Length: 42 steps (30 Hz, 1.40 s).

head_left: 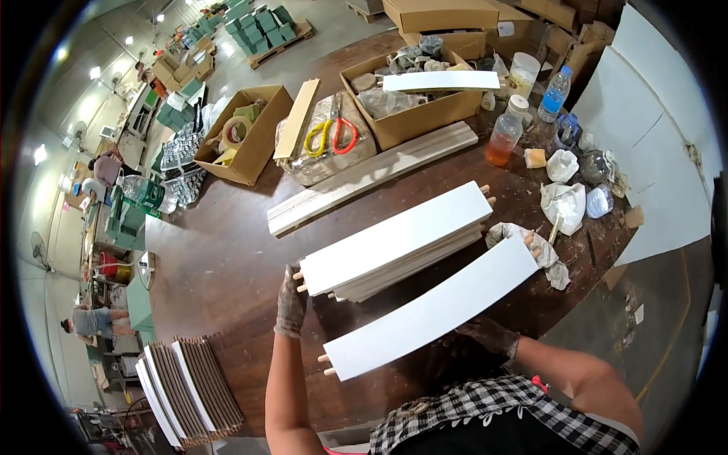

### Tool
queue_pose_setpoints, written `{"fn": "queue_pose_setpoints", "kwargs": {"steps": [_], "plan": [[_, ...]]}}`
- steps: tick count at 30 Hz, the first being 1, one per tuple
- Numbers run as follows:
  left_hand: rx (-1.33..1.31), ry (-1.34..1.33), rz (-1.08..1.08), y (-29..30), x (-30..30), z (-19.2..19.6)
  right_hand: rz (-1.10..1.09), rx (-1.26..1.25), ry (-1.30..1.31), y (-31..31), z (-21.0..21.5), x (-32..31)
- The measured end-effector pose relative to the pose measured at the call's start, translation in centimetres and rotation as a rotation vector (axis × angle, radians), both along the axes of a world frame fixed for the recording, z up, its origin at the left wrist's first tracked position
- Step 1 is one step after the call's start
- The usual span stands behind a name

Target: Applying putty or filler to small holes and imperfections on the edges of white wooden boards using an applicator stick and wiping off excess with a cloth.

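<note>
the right hand [489,337], lower centre, is gripping a white doweled panel [432,307] from below. the left hand [290,299], fingers spread open, is steadying the stack of panels [394,243] mid-frame. several panels are stacked already; one is waiting to join.

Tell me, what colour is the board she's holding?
White board, seen best in the head view.

held panel [432,307] before panel stack [394,239] | scissors [331,136] behind stack
</note>
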<state>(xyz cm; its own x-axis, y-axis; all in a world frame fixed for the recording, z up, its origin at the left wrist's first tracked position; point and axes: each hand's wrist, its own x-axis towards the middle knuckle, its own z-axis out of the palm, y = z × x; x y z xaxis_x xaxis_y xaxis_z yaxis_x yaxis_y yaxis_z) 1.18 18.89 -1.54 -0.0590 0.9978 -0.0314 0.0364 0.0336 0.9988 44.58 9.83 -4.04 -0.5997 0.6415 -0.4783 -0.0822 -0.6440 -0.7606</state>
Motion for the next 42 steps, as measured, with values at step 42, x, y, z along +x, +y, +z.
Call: {"fn": "queue_pose_setpoints", "kwargs": {"steps": [42], "plan": [[0.803, 0.726, 0.158, -10.7, 23.4, 25.1, -0.007, 0.328, -0.491, 6.2, 9.5, 13.7]]}}
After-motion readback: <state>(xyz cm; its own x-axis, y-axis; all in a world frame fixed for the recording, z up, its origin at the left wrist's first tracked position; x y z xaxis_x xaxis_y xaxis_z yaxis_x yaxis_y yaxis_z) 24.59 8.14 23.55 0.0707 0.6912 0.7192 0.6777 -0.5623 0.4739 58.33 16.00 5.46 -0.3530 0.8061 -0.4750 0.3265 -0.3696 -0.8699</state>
